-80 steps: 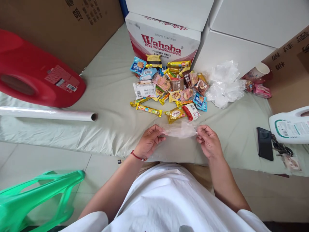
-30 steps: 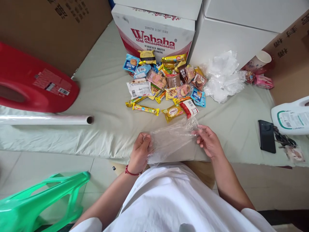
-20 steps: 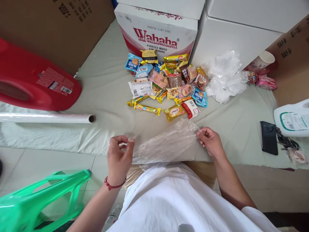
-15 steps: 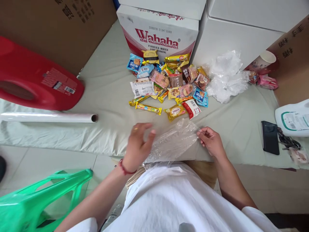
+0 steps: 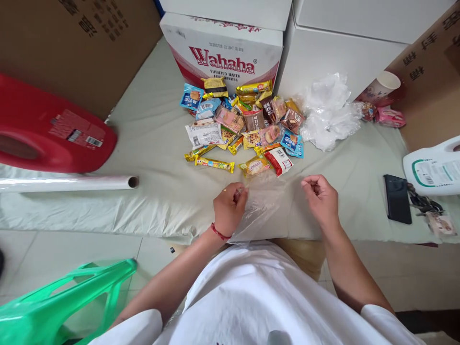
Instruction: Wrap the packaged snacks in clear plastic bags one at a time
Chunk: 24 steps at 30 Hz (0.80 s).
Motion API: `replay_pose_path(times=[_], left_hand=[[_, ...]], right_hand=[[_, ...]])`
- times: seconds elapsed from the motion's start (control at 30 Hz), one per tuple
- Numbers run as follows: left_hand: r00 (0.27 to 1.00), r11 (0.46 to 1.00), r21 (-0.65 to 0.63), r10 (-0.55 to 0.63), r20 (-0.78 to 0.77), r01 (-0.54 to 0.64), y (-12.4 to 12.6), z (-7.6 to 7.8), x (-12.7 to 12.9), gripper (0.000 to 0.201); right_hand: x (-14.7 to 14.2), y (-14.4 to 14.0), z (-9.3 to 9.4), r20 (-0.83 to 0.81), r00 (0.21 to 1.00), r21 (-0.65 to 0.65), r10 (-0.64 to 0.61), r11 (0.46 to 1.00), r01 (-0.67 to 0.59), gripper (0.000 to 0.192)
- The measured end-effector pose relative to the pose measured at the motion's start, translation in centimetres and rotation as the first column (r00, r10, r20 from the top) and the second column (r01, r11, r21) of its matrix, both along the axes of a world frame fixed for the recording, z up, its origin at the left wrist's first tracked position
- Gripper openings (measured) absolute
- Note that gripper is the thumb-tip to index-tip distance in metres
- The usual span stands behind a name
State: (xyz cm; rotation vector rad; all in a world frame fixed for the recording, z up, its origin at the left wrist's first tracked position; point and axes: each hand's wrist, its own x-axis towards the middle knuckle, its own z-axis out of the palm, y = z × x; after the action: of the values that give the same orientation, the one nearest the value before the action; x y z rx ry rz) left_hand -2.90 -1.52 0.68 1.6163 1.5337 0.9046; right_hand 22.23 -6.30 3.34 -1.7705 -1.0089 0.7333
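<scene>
My left hand is closed in a pinch on the edge of a clear plastic bag. The thin film spreads rightward from its fingers and hangs down toward the white shirt. My right hand is held to the right of the bag, fingers curled and thumb against the index finger; no film shows between them. Just beyond the bag lies a pile of wrapped snacks. Nearest to it are a yellow-wrapped snack, a red-and-white packet and a thin yellow bar.
Crumpled clear bags lie right of the snacks, before white boxes. A Wahaha carton stands behind. Leftward are a red jug and a film roll. A phone and white bottle sit right. A green stool stands below.
My left hand has moved right and closed on the bag's edge. My right hand, earlier pinching the bag's right corner, is now apart from it. The view has shifted slightly.
</scene>
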Motion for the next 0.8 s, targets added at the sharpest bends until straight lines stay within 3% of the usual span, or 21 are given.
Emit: replay_pose_path(times=[0.1, 0.2, 0.37, 0.5, 0.57, 0.63, 0.7, 0.8], left_hand=[[0.997, 0.988, 0.157, -0.001, -0.081, 0.013, -1.3, -0.1, 0.5, 0.018], [0.991, 0.969, 0.223, -0.086, -0.104, 0.107, -1.9, -0.3, 0.9, 0.019], [0.964, 0.934, 0.242, -0.24, -0.117, 0.262, -2.2, -0.4, 1.0, 0.021], [0.975, 0.936, 0.279, -0.188, -0.119, 0.215, -2.4, -0.4, 1.0, 0.02], [0.982, 0.945, 0.267, -0.174, -0.078, 0.189, -2.5, -0.2, 1.0, 0.019], [0.973, 0.951, 0.212, -0.232, 0.012, 0.224, -2.5, 0.3, 1.0, 0.017], [0.948, 0.956, 0.121, -0.284, 0.143, 0.268, -2.3, 0.9, 0.9, 0.018], [0.936, 0.976, -0.004, -0.209, 0.282, 0.22, -1.6, 1.8, 0.9, 0.021]], right_hand=[[-3.5, -0.6, 1.4, -0.123, 0.978, 0.002, 0.169, 0.985, -0.17, 0.029], [-6.6, -0.5, 1.3, -0.314, 0.895, -0.038, 0.317, 0.938, -0.346, 0.039], [-8.7, 0.9, 0.1, -0.431, 0.871, -0.009, 0.237, 0.964, -0.266, 0.042], [-8.6, 1.2, 0.6, -0.537, 0.82, -0.051, 0.196, 0.963, -0.264, 0.042], [-8.4, 1.1, 0.8, -0.587, 0.787, -0.084, 0.188, 0.953, -0.29, 0.045], [-8.1, 1.0, 0.8, -0.596, 0.784, -0.116, 0.175, 0.947, -0.3, 0.046], [-7.7, 0.9, 0.6, -0.545, 0.815, -0.119, 0.196, 0.944, -0.306, 0.044], [-7.1, 0.8, 0.3, -0.392, 0.879, -0.084, 0.272, 0.941, -0.329, 0.038]])
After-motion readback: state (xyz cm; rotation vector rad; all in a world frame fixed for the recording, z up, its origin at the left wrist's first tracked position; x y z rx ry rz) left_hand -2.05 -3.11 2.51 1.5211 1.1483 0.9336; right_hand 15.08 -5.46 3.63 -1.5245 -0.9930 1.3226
